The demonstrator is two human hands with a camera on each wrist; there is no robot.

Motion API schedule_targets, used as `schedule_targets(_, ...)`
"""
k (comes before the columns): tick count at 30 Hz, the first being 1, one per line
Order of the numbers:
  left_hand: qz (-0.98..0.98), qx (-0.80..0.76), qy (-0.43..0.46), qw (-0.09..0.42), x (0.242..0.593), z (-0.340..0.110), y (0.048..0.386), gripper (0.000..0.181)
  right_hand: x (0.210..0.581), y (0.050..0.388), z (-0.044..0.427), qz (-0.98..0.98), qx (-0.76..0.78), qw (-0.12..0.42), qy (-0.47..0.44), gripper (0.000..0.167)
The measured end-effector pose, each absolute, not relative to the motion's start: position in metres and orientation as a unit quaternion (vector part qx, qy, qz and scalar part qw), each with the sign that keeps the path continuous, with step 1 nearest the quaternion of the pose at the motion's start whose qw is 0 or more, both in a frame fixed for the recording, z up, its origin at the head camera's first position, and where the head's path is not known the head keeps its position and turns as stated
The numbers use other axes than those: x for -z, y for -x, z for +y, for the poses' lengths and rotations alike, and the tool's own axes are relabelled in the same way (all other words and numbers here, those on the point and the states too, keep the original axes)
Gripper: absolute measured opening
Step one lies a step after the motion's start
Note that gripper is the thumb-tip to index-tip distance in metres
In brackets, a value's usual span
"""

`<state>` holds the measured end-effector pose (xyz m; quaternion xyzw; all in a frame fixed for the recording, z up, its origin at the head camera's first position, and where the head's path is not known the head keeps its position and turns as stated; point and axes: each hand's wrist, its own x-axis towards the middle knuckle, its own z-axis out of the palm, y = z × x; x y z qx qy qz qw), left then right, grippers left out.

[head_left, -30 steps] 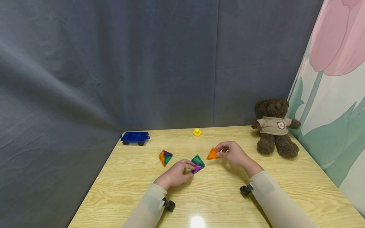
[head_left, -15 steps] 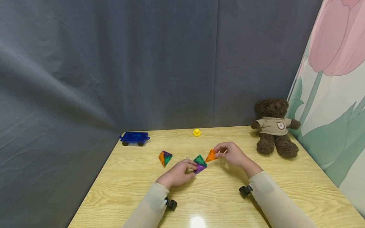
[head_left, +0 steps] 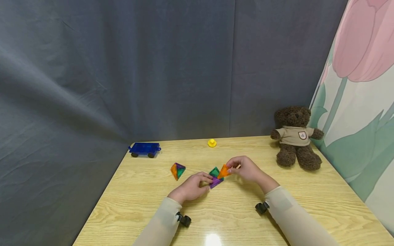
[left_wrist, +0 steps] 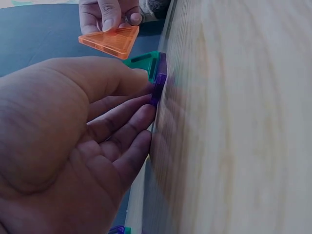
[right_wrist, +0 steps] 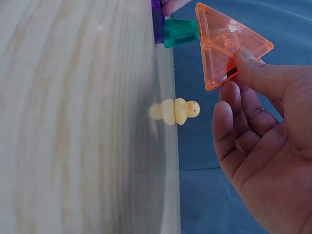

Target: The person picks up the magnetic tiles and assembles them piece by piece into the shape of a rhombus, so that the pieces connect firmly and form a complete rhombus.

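Note:
In the head view, my left hand (head_left: 192, 186) holds a purple triangular magnetic tile (head_left: 217, 182) at its left edge, low on the table. A green magnetic tile (head_left: 214, 172) joins the purple one and stands up from it in the left wrist view. My right hand (head_left: 244, 168) pinches an orange triangular magnetic tile (right_wrist: 229, 46) between thumb and fingers. Seen from the head, the orange tile overlaps the green and purple pair; whether they touch cannot be told. Left of my hands sits a small pyramid (head_left: 178, 171) with orange, purple and green sides.
A blue wheeled toy car base (head_left: 144, 149) stands at the back left of the wooden table (head_left: 234, 218). A yellow rubber duck (head_left: 212, 142) sits near the back edge. At the right is a brown teddy bear (head_left: 297, 138) in a beige shirt. A dark curtain (head_left: 184, 68) hangs behind.
My right hand has moved left and slightly nearer, bringing the orange tile over to the green and purple pair. My left hand has shifted slightly right with that pair, then stayed.

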<state>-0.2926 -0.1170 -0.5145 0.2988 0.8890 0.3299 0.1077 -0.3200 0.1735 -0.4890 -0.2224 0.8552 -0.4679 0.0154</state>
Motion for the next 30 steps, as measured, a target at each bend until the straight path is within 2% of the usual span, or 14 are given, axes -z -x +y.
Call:
schedule_targets(15, 0.892, -0.323, -0.299, 0.104, 0.515, -0.118, 0.291, 0.031, 0.501, 0.321, 0.164, 0.857, 0.456, 0.036, 0.239, 0.011)
schedule_targets(30, 0.887, -0.348, -0.284, 0.109, 0.516, -0.117, 0.292, 0.040, 0.499, 0.316, 0.160, 0.852, 0.458, 0.061, 0.248, 0.013)
